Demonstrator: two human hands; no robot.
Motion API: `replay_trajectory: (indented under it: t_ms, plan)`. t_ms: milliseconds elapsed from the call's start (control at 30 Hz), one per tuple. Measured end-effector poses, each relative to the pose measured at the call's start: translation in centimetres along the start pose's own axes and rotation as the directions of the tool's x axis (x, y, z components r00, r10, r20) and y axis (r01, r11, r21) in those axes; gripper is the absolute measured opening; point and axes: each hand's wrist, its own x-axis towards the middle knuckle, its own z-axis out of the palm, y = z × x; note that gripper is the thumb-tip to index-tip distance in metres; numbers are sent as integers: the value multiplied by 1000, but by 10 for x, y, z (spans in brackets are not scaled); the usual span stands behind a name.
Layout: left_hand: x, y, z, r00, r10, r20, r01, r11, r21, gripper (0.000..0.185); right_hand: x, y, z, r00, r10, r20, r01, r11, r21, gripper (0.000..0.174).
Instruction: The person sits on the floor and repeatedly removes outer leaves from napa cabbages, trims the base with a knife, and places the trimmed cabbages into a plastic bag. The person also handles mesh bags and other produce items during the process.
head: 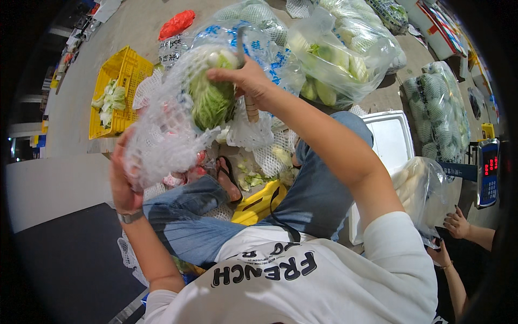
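Observation:
My right hand grips a knife with a wooden handle; its blade points away from me. The thumb and fingers of that hand also rest against a green Chinese cabbage, near its white stem end. White foam netting lies around the cabbage's left side and hangs towards me. My left hand is at the near left end of the netting, its fingers partly hidden behind it, and is closed on it. Under the cabbage lie printed clear plastic bags.
A yellow crate with leaves stands left. Ahead right are a bag of green vegetables and netted produce. A white foam box, a bag of pale roots and a scale stand right, near another person's hand.

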Motion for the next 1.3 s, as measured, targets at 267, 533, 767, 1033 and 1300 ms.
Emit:
replay_trajectory:
  t_ms: [267, 533, 767, 1033, 1300]
  plan:
    - [-53, -93, 41, 768, -588, 254, 562, 809, 172, 40, -34, 14, 14, 993, 77, 84, -102, 931, 351, 46]
    - [-30, -122, 33, 962, -272, 18, 261, 936, 237, 41, -63, 36, 13, 982, 160, 95, -186, 813, 552, 65]
    - [-30, -110, -11, 987, -146, -61, 143, 988, -54, 57, -70, 40, 20, 915, 215, 343, -348, 850, 395, 72]
    - [-49, -187, -51, 882, -457, 116, 438, 702, -562, 77, -83, 41, 62, 935, 61, 349, -27, 994, -101, 95]
    - [-81, -203, -27, 891, -356, 282, 429, 455, -781, 68, -105, 0, 85, 869, -52, 492, 492, 208, -846, 107]
